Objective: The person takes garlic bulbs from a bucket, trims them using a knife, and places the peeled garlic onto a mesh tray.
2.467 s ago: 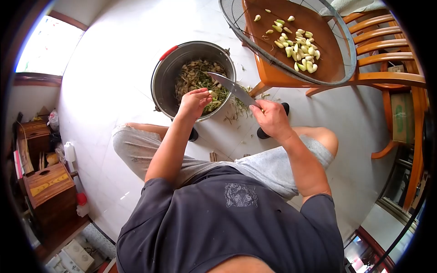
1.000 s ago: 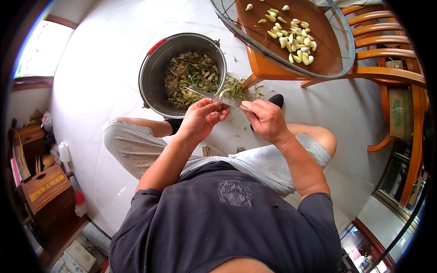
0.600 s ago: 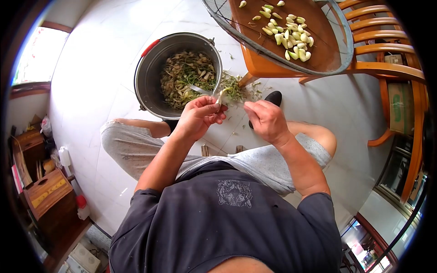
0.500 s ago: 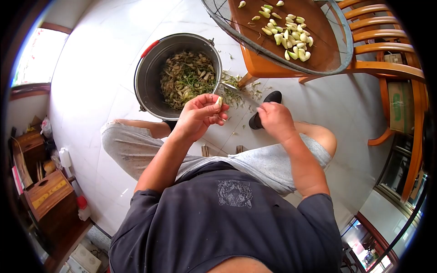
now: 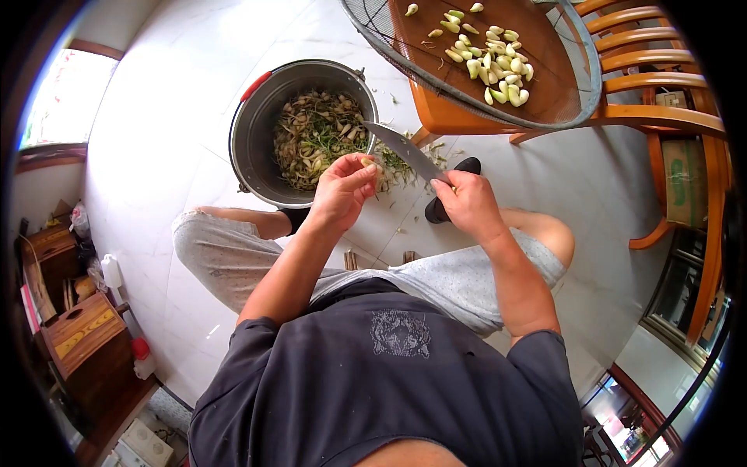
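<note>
Garlic clove (image 5: 367, 163) sits pinched between the thumb and fingertips of the left hand (image 5: 341, 191), just beside the near rim of the metal pot (image 5: 257, 117). Beside it, the right hand (image 5: 465, 204) is wrapped tight around the handle of a knife (image 5: 405, 149), whose blade points over the pot's rim. Peeled cloves (image 5: 492, 58) lie on a wooden tray (image 5: 545, 93) beyond the pot.
</note>
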### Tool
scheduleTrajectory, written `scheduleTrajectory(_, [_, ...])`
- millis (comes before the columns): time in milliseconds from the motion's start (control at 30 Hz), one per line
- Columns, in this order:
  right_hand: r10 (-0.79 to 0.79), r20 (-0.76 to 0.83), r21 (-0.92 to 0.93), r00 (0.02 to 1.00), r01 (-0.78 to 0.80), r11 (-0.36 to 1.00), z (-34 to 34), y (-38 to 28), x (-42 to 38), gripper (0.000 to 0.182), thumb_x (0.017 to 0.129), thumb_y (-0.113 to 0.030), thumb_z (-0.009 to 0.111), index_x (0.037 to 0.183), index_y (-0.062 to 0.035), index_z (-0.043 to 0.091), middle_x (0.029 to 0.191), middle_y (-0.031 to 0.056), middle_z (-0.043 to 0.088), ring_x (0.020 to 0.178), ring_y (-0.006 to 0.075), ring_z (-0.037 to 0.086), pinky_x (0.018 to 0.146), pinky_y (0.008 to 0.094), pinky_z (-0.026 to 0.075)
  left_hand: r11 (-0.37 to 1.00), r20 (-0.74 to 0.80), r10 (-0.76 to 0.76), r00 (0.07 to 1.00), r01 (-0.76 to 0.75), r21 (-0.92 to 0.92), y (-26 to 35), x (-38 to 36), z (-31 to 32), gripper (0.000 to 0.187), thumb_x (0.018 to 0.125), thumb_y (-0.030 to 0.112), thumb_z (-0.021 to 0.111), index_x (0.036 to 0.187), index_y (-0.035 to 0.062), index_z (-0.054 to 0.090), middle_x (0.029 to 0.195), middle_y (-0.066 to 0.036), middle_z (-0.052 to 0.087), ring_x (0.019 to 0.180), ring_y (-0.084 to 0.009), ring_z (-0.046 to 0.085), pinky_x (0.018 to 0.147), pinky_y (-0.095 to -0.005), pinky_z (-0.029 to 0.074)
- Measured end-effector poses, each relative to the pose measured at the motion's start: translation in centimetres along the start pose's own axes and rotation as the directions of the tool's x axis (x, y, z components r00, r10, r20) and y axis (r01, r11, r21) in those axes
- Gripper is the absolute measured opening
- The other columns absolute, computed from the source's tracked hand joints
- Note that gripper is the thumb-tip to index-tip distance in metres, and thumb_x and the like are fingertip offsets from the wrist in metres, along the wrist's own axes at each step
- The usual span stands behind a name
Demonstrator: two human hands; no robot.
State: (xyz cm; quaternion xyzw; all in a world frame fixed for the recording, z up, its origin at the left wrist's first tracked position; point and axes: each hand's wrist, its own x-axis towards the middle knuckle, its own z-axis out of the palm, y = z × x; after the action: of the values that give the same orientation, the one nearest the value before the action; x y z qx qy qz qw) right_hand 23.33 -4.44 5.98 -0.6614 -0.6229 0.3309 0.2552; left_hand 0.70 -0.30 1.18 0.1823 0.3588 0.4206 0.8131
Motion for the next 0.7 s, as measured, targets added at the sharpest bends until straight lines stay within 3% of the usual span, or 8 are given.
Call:
scheduleTrajectory(33, [-0.011, -0.01, 0.014, 1.0, 0.011, 1.0, 0.0, -0.2, -0.1, 0.023, 0.083, -0.02, 0.062, 0.08, 0.0027, 0.063, 0.062, 0.0199, 0.055, 0.052, 0.028, 0.054, 0.054, 0.0345, 0.044, 1.0, -0.044, 0.01, 0.999, -0.01, -0.002, 0.1, -0.1, 0.2, 0.013, 0.084, 0.001, 0.062, 0.096, 0.003, 0.058, 0.091, -0.009, 0.063, 0.076, -0.0148, 0.06, 0.067, -0.0261, 0.049])
scheduleTrajectory(133, [0.045, -0.002, 0.065, 0.999, -0.045, 0.997, -0.3, -1.2, -0.3, 0.018, 0.082, -0.018, 0.061, 0.084, -0.0016, 0.066, 0.07, 0.0192, 0.06, 0.067, 0.035, 0.06, 0.06, 0.0391, 0.046, 0.999, -0.152, 0.03, 0.988, -0.032, -0.011, 0.5, -0.3, 1.1, 0.014, 0.085, -0.001, 0.06, 0.097, 0.0001, 0.054, 0.087, -0.011, 0.062, 0.074, -0.0178, 0.062, 0.064, -0.0273, 0.052])
scheduleTrajectory(200, [-0.037, -0.041, 0.124, 0.998, 0.042, 0.991, 0.1, -1.3, -0.4, 0.016, 0.082, -0.016, 0.062, 0.086, -0.0014, 0.066, 0.072, 0.0179, 0.061, 0.067, 0.0335, 0.06, 0.06, 0.0379, 0.047, 0.999, -0.199, 0.037, 0.979, -0.042, -0.021, 0.7, -0.2, 1.3, 0.013, 0.085, -0.002, 0.059, 0.096, -0.0007, 0.052, 0.088, -0.013, 0.062, 0.076, -0.0203, 0.063, 0.067, -0.0294, 0.055])
scheduleTrajectory(400, [-0.201, -0.095, 0.09, 0.975, 0.209, 0.974, 1.4, -1.4, -0.6, 0.014, 0.081, -0.013, 0.062, 0.09, -0.0028, 0.066, 0.077, 0.0149, 0.063, 0.07, 0.0318, 0.061, 0.062, 0.0365, 0.049, 0.997, -0.193, 0.022, 0.981, -0.035, -0.063, -0.1, -0.1, 1.3, 0.01, 0.086, -0.003, 0.058, 0.091, -0.0014, 0.05, 0.088, -0.015, 0.062, 0.078, -0.0229, 0.065, 0.071, -0.0312, 0.057])
scheduleTrajectory(700, [-0.263, -0.11, 0.017, 0.958, 0.267, 0.964, 1.6, -1.2, -0.6, 0.013, 0.08, -0.012, 0.063, 0.091, -0.0056, 0.066, 0.076, 0.0129, 0.062, 0.068, 0.0315, 0.061, 0.061, 0.0372, 0.049, 0.998, -0.186, 0.027, 0.982, -0.037, -0.048, -0.6, 0.0, 1.5, 0.006, 0.086, -0.002, 0.058, 0.088, 0.0007, 0.052, 0.088, -0.013, 0.063, 0.079, -0.0219, 0.064, 0.074, -0.0304, 0.055])
